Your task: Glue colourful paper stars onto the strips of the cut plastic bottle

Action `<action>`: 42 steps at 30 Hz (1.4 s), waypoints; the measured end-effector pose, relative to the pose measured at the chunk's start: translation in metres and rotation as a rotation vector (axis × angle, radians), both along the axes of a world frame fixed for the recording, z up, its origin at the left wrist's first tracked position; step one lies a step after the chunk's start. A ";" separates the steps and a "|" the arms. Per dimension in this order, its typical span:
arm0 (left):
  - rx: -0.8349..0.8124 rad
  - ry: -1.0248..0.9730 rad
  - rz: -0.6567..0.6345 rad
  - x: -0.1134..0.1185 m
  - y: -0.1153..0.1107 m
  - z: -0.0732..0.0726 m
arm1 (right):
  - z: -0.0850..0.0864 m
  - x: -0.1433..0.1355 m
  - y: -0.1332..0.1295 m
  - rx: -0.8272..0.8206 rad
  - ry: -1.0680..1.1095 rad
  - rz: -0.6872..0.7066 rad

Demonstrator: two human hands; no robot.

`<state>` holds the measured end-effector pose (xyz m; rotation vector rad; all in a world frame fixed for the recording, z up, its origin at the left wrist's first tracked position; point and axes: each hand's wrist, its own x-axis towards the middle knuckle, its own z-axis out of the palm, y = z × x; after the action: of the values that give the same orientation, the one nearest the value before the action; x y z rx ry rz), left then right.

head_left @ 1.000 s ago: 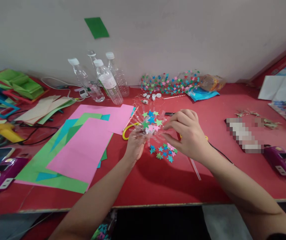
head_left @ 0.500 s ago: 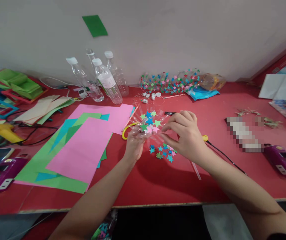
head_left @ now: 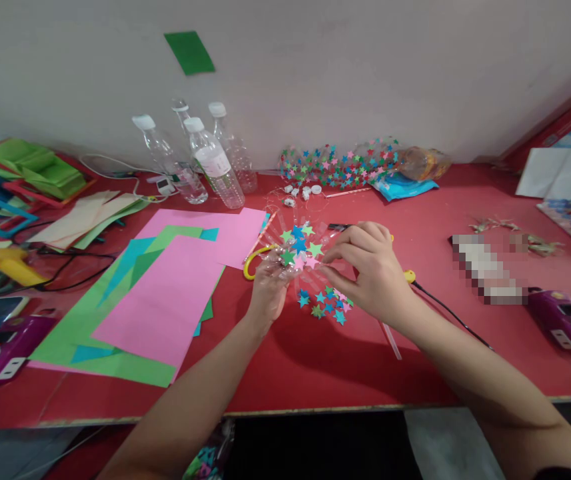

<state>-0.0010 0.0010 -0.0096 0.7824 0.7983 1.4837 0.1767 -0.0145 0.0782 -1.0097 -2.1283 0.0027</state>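
Observation:
A clear plastic piece with strips fanning outward (head_left: 299, 248) carries several green, blue and pink stars at its middle. My left hand (head_left: 269, 287) is closed on its left side. From the right, my right hand (head_left: 368, 267) reaches in with thumb and forefinger nearly together at a pink star on its edge; whether they pinch it is too small to tell. Below the plastic piece lies a small pile of loose stars (head_left: 328, 305) on the red table (head_left: 315, 373). Yellow-handled scissors (head_left: 251, 264) lie partly hidden behind my left hand.
Coloured paper sheets (head_left: 160, 293) cover the left side. Clear bottles (head_left: 218, 170) stand at the back, beside star-covered plastic (head_left: 340, 163) and a blue packet (head_left: 405, 187). A glue gun (head_left: 8, 265) is far left; a purple power strip (head_left: 562, 320) is far right. A clear straw (head_left: 391, 340) lies near my right forearm.
The plastic piece and its stars have shifted very slightly. Both hands are almost in the same place.

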 end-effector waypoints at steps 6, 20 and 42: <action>0.021 -0.037 -0.005 0.001 -0.001 0.001 | 0.002 0.002 -0.001 0.032 -0.005 -0.009; 0.001 -0.073 -0.007 0.001 0.000 -0.002 | 0.006 0.012 0.008 0.313 -0.225 0.119; 0.006 -0.040 -0.018 0.001 0.000 -0.001 | 0.011 0.014 0.005 0.287 -0.282 0.184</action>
<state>0.0001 0.0014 -0.0104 0.7608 0.7551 1.4822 0.1910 -0.0092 0.0897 -0.6746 -2.3845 -0.3645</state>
